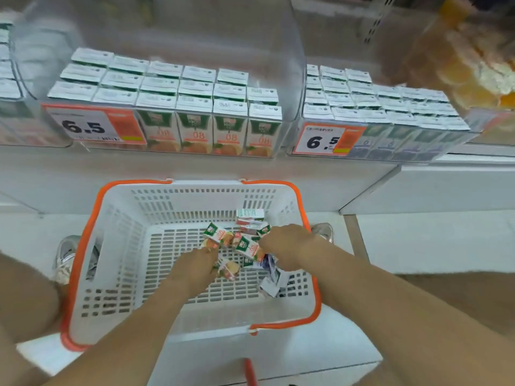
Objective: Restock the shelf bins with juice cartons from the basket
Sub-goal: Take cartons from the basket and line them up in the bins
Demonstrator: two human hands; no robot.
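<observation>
White plastic basket: orange rim, slotted walls, standing on the floor.
Left hand: inside the basket, mid-floor; fingertips on the loose cartons, but cannot tell whether they clamp one.
Right hand: inside the basket, right side; fingers bent down over the heap, grip not discernible.
Juice cartons: tumbled heap on the basket floor, right of centre, between both hands.
Left bin: clear, above and beyond the basket, rows of upright cartons.
Right bin: beyond the basket's right corner, likewise stocked.
</observation>
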